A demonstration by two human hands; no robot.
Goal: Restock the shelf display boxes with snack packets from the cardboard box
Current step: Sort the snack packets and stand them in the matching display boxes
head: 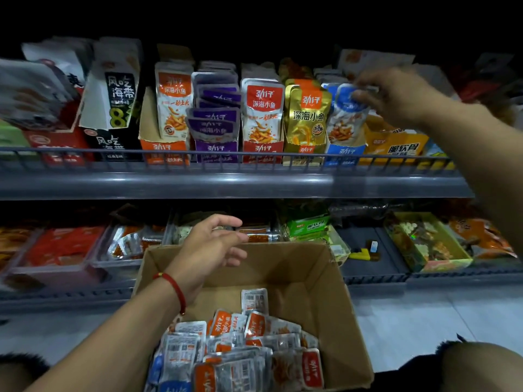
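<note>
Broadly, the grey metal shelf (pixel 226 182) with its low wire rail is kept lined with upright printed-card display boxes, so that the glossy packets face outward and are held from sliding off. Below it, the open brown corrugated cardboard box (pixel 325 278) is set close to the person, probably so that stock can be lifted straight up; its walls are matt and creased, and its floor is half bare. A loose heap of small foil snack packets (pixel 240 343), orange, red and blue, silvery on their backs, is piled at its near end. The blue display box (pixel 343 152) stands right of the gold one. At its top, a blue-and-white foil packet (pixel 343 117) is pinched by the curled fingers of the right hand (pixel 396 94), seemingly to seat it among those already stacked. The left hand (pixel 209 250), with a red cord at the wrist, is held over the carton, fingers loosely spread and gripping nothing.
</note>
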